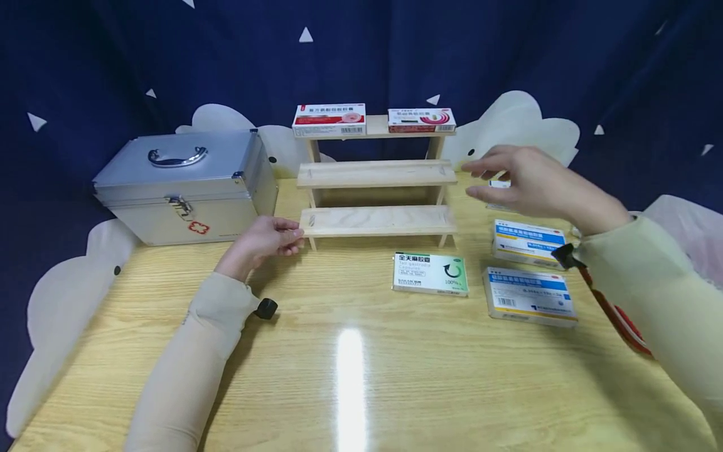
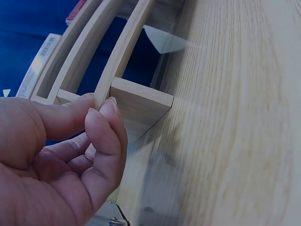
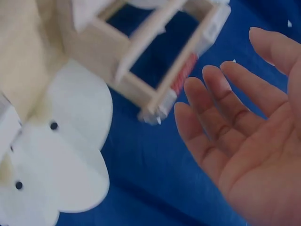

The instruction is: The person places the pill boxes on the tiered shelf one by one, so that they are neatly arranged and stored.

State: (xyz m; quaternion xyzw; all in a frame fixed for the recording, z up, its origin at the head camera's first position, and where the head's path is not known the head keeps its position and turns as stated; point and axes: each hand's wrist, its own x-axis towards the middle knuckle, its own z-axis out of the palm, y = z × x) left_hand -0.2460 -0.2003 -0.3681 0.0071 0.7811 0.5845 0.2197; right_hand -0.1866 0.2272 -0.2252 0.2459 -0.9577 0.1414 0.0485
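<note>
A three-tier wooden display rack (image 1: pixel 377 220) stands at the middle back of the table. With thumb and fingertips my left hand (image 1: pixel 270 240) pinches the left end of its lowest step; the left wrist view shows the fingertips (image 2: pixel 106 110) at the board's edge. On the top step sit two red-and-white medicine boxes, a larger one (image 1: pixel 330 120) at left and a smaller one (image 1: pixel 421 120) at right. Holding nothing, my right hand (image 1: pixel 533 182) hovers right of the rack, its fingers apart and loosely bent. In the right wrist view its palm (image 3: pixel 263 155) is bare.
A green-and-white capsule box (image 1: pixel 430 274) lies before the rack. To its right are two blue-and-white boxes, one nearer (image 1: pixel 530 296) and one farther (image 1: pixel 528 243). Another box (image 1: pixel 499 184) is partly hidden behind my right hand. A silver case (image 1: pixel 186 188) stands at back left.
</note>
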